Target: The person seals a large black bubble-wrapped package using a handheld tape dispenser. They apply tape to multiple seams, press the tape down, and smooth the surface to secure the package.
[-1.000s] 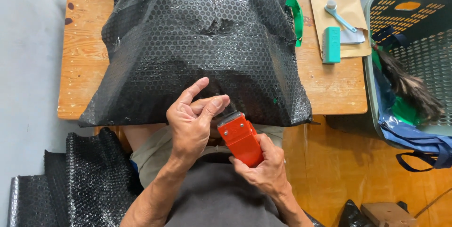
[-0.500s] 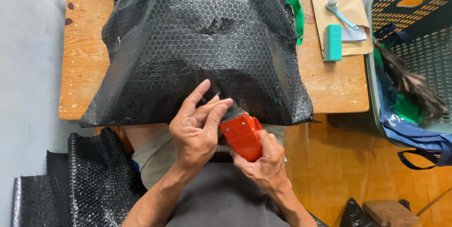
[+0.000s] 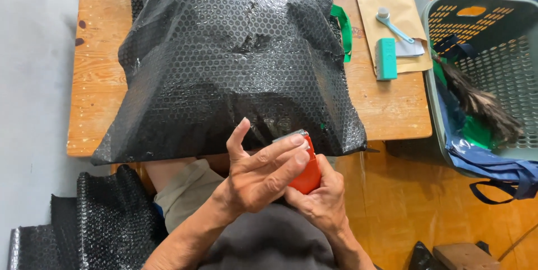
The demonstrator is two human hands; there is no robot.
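A large parcel wrapped in black bubble wrap (image 3: 224,63) covers most of a small wooden table (image 3: 95,79). Just below its near edge, over my lap, my right hand (image 3: 322,203) grips an orange tape dispenser (image 3: 307,176). My left hand (image 3: 258,175) lies over the dispenser's top, with fingers touching its metal front edge; whether tape is pinched there is hidden.
On the table's right end lie a tan envelope (image 3: 392,15), a teal block (image 3: 385,58) and a small teal-handled tool (image 3: 392,23). A green plastic basket (image 3: 493,29) with a feather duster (image 3: 476,99) stands at right. More black bubble wrap (image 3: 95,219) lies on the floor at lower left.
My left hand has closed down over the dispenser's front edge. Both hands and the dispenser stay over my lap below the parcel.
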